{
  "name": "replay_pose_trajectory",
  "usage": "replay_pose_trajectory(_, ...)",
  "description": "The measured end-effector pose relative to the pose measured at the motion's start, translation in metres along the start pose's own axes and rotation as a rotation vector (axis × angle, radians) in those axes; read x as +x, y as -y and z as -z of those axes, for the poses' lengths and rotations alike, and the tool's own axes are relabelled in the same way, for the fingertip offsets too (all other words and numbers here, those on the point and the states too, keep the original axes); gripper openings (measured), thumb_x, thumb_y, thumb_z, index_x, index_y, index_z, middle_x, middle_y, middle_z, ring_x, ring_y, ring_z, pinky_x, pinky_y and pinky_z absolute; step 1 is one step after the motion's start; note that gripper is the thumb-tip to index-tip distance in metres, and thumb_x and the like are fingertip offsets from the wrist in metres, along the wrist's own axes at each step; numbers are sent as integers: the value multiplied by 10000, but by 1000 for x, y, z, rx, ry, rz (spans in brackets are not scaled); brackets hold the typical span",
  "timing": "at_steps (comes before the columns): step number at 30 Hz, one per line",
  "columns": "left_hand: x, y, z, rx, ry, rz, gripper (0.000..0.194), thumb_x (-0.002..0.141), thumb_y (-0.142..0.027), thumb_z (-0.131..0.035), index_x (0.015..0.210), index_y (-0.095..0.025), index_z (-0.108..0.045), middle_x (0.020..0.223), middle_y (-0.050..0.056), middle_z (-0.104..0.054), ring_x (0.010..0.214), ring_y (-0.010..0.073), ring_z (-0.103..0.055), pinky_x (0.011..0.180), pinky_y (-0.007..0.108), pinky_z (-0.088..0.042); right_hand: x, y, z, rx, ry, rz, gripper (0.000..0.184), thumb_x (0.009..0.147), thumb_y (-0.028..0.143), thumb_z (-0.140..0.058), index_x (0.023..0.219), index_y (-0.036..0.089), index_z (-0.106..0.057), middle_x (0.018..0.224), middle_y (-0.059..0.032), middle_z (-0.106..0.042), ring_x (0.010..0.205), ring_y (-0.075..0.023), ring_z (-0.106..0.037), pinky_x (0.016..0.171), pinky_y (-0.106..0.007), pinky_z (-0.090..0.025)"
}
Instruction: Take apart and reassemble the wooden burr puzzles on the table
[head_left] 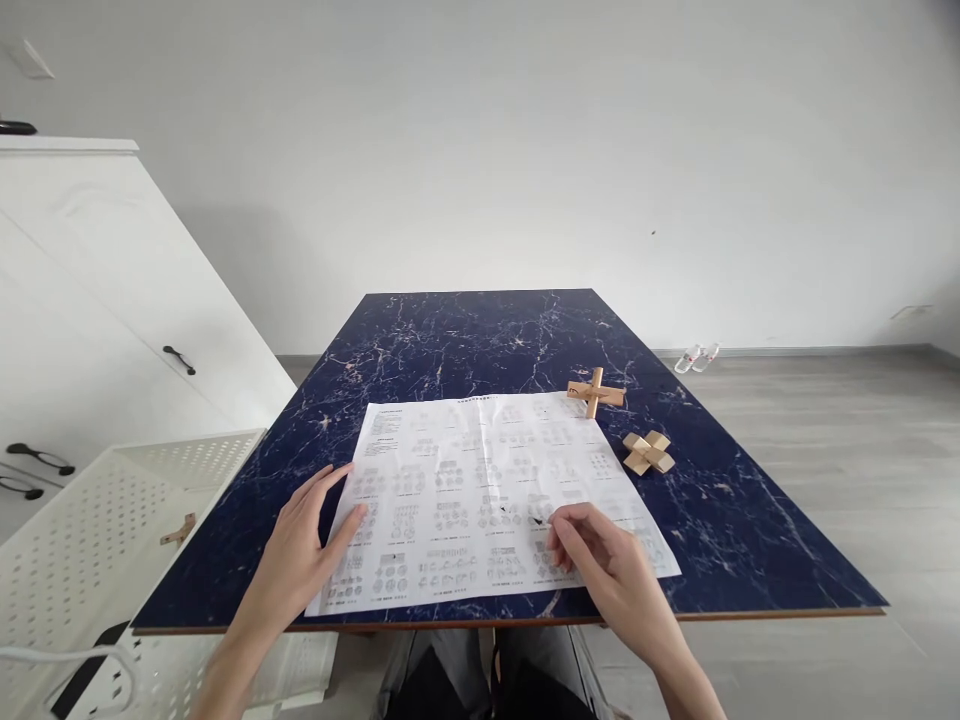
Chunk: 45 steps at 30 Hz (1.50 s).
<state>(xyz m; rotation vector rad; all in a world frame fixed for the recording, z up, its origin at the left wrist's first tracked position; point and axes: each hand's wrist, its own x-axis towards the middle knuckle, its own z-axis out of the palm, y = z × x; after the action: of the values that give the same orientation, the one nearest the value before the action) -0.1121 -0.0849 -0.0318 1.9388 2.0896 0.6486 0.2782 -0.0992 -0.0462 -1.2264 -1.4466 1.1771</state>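
A large white sheet (465, 560) printed with rows of small puzzle diagrams lies on the dark blue marbled table. My left hand (307, 535) rests at the sheet's left edge, its thumb on the paper and its fingers spread. Over the lower right of the sheet, my right hand (596, 550) has its fingers curled in, and I see nothing held in them. A wooden cross-shaped puzzle (609, 395) sits at the sheet's top right corner, one dowel overlapping the paper. To its lower right is a second, chunkier interlocking wooden puzzle (649, 453).
The blue table (465, 340) reaches toward a grey wall. At left, below table height, a white perforated basket (97, 510) holds another wooden piece (178, 530). A white cabinet (97, 290) stands behind it. Clear bottles (696, 358) are on the floor at right.
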Motion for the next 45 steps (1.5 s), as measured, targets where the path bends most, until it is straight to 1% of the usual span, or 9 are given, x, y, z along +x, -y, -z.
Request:
replay_pose_trajectory(3,-2,1,0,2,12,32,710,1036,-715,-494,1630,-327,-471,1714,117,-473,1567,440,-466,1175,647,-510,0,1,0,-10,10,-17,410,1108,598,-544,994,231,-686,888,-63,-717,770,-198,-649,705,-298,-534)
replay_pose_trajectory(7,-3,1,-1,1,-20,18,722,1041,-717,-478,1634,-306,-454,1688,121,-515,1550,420,-496,1218,655,-470,-1,1,-1,-14,10,-29,425,1105,612,-538,1001,233,-700,884,-67,-721,765,-202,-654,694,-297,-544)
replay_pose_trajectory(12,-2,2,-2,9,-35,-3,732,1034,-722,-465,1614,-275,-480,1677,133,-530,1543,416,-508,1204,622,-498,-1,-1,-2,-27,-3,-35,425,1104,613,-540,999,234,-704,885,-67,-723,768,-204,-656,698,-299,-550)
replay_pose_trajectory(19,-1,1,-2,-1,-63,-9,687,1022,-717,-503,1546,-276,-559,1614,136,-582,1501,420,-545,1211,628,-480,-2,0,-3,-51,-39,-23,436,1100,617,-544,968,230,-695,886,-79,-730,758,-210,-663,690,-309,-544)
replay_pose_trajectory(23,-1,-1,-1,-18,-50,4,694,1012,-726,-513,1539,-277,-564,1607,142,-584,1495,427,-547,1201,633,-487,-2,1,-3,-65,-45,-21,461,1095,647,-525,986,232,-693,880,-87,-729,762,-227,-664,706,-331,-549)
replay_pose_trajectory(26,-2,-3,0,-23,-55,1,685,1015,-714,-520,1537,-274,-570,1600,145,-591,1475,431,-565,1165,615,-523,-1,1,-3,-68,-43,-14,478,1087,667,-522,973,232,-686,881,-89,-729,753,-228,-659,707,-333,-555)
replay_pose_trajectory(30,-2,-5,1,-24,-40,22,685,1021,-713,-511,1550,-281,-560,1619,144,-571,1444,438,-593,1118,599,-562,-1,2,-3,-63,-29,-20,452,1092,643,-537,972,236,-691,882,-84,-731,756,-221,-664,697,-319,-557)
replay_pose_trajectory(37,-1,-2,1,-19,-33,24,712,1003,-747,-491,1535,-279,-567,1612,145,-574,1505,434,-538,1205,646,-483,-2,1,-4,-62,-41,-30,443,1095,634,-539,974,241,-703,873,-80,-735,740,-216,-673,677,-311,-561)
replay_pose_trajectory(45,1,2,-1,-7,-54,0,699,998,-745,-504,1513,-279,-585,1575,152,-597,1444,445,-589,1132,622,-549,0,-2,-5,-76,-60,-12,453,1094,633,-537,968,236,-715,853,-82,-732,733,-220,-678,664,-310,-565)
